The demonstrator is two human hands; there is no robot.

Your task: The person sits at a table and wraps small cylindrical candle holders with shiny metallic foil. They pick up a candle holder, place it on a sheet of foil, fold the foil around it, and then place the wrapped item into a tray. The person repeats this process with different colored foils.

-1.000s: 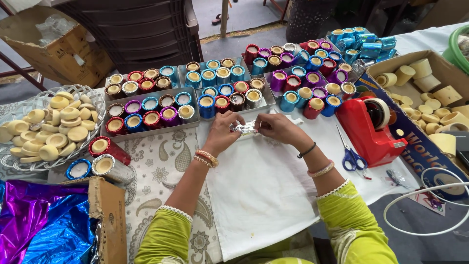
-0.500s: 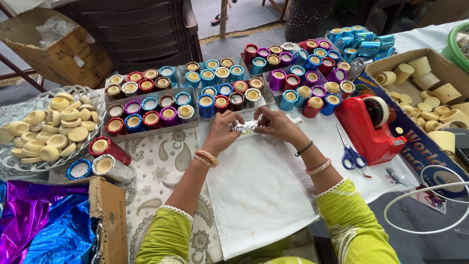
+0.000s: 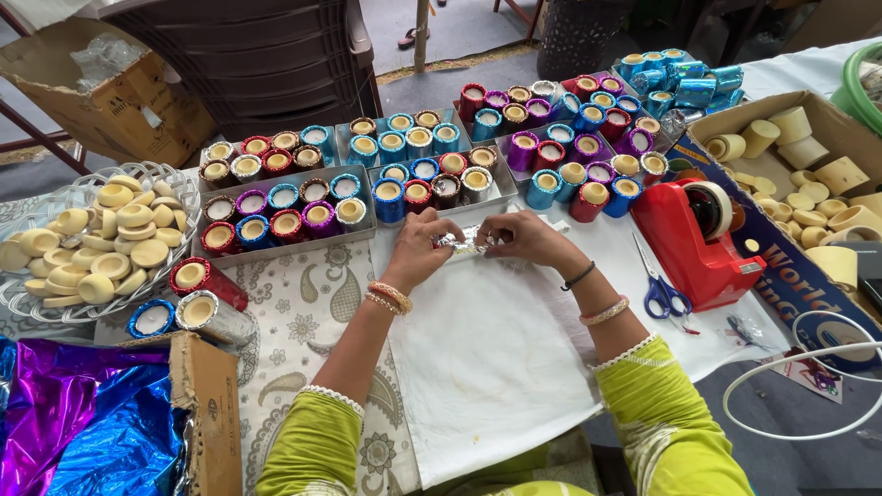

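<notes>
Both hands met over the white cloth, just in front of the metal trays of foil-wrapped candle cups. The left hand and right hand each pinched one end of a small silver-foil-wrapped cup, fingers closed narrowly on it. The thin foil looked liable to tear or crease under uneven pinching, and a slip could knock the blue cup at the tray edge.

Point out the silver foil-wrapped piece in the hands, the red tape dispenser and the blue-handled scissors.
silver foil-wrapped piece (image 3: 462,243), head view, on the crinkled foil between both hands.
red tape dispenser (image 3: 691,241), head view, on its red body.
blue-handled scissors (image 3: 663,296), head view, on the blue handle loops.
</notes>
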